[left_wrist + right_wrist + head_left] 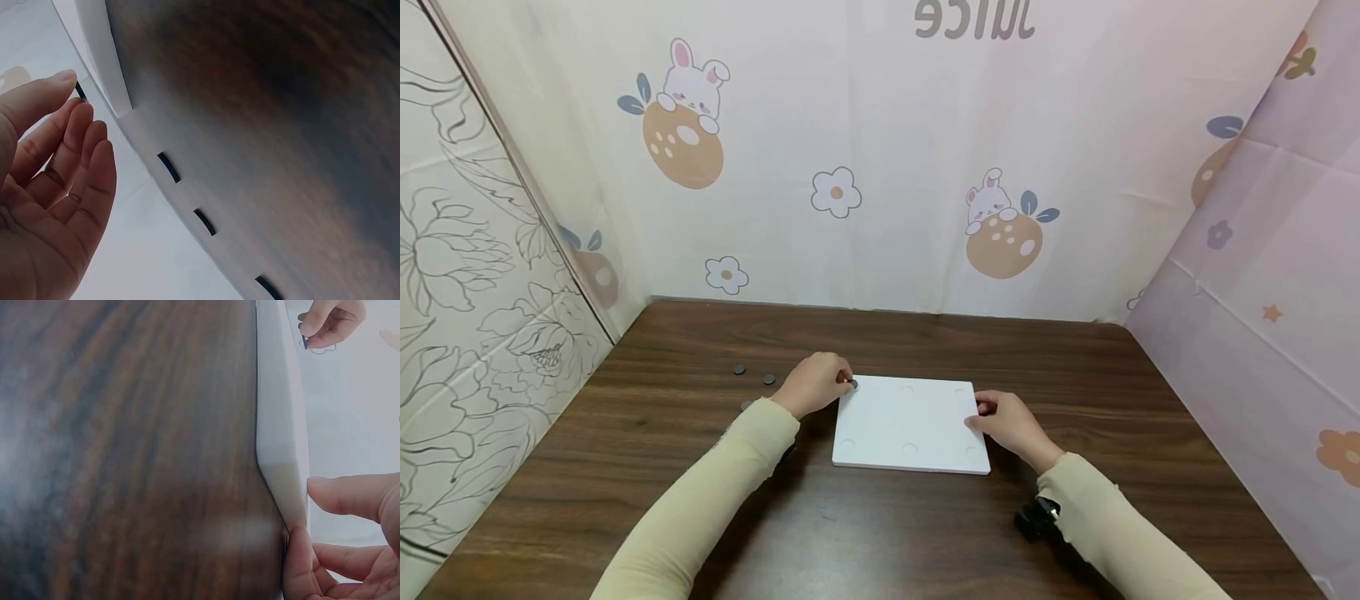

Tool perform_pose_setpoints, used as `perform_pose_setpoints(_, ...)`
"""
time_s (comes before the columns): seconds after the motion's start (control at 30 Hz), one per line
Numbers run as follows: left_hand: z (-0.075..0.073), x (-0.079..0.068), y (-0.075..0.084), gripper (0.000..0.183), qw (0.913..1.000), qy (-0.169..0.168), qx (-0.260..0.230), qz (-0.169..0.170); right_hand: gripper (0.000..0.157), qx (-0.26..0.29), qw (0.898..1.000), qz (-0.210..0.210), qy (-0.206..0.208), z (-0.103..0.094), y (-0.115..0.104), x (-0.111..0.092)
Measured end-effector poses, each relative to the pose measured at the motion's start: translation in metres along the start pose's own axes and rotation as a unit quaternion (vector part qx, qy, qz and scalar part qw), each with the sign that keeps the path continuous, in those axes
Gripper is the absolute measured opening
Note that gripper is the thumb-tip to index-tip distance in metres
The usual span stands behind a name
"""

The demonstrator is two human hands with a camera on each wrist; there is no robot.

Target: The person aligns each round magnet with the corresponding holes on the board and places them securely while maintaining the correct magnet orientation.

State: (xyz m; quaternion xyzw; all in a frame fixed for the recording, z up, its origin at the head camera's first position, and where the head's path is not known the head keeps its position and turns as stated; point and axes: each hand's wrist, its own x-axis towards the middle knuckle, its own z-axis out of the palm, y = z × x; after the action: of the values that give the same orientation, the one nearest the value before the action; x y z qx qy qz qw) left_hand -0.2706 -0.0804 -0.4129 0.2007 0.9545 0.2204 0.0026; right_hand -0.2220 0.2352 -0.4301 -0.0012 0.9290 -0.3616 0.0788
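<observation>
Between thumb and fingers, my left hand (pixel 815 383) pinches a small dark disc (pixel 853 384) over the far left corner of a white rectangular board (pixel 906 421). The left wrist view shows this disc (pixel 80 91) edge-on at the fingertips; whether it touches the board is unclear. Faint round recesses mark the board near its edges. My right hand (pixel 1011 427) holds the board's right edge, thumb on top. In the right wrist view, the thumb (pixel 344 492) lies against the board's top face and a finger (pixel 300 565) is at its side.
Left of the board, several more dark discs lie on the brown wooden table (pixel 880 533), one (pixel 739 369) farthest left and another (pixel 769 379) nearer my left hand. A printed curtain (pixel 895 242) hangs behind the table, with more printed cloth at both sides.
</observation>
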Motion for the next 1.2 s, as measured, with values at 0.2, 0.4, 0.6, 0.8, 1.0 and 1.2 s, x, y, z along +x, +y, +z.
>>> perform_pose_setpoints(0.2, 0.0013, 0.0010, -0.0001, 0.011, 0.9999, -0.010, -0.004, -0.006, 0.050, 0.000, 1.000, -0.001, 0.000, 0.0001, 0.0004, 0.0005)
perform_pose_setpoints(0.4, 0.0059, 0.0032, -0.0019, 0.012, 0.9999, -0.014, 0.003, -0.008, 0.050, -0.001, 1.000, 0.001, -0.001, 0.0008, 0.0007, 0.0009)
perform_pose_setpoints(0.6, 0.0067, 0.0048, -0.0017, 0.010, 0.9999, -0.012, 0.000, -0.005, 0.052, 0.001, 1.000, 0.002, -0.001, 0.0003, -0.0002, 0.0003)
perform_pose_setpoints(0.8, 0.0068, 0.0043, -0.0014, 0.010, 0.9999, -0.009, 0.006, 0.002, 0.052, 0.003, 1.000, 0.000, 0.000, 0.0004, -0.0001, 0.0001)
perform_pose_setpoints(1.0, 0.0076, 0.0036, -0.0009, 0.009, 0.9999, -0.001, 0.011, 0.007, 0.052, 0.007, 1.000, 0.001, 0.000, 0.0004, -0.0012, -0.0004)
perform_pose_setpoints(1.2, 0.0083, 0.0036, -0.0007, 0.009, 0.9999, -0.001, 0.014, 0.005, 0.052, 0.011, 1.000, 0.007, -0.001, 0.0007, -0.0029, -0.0015)
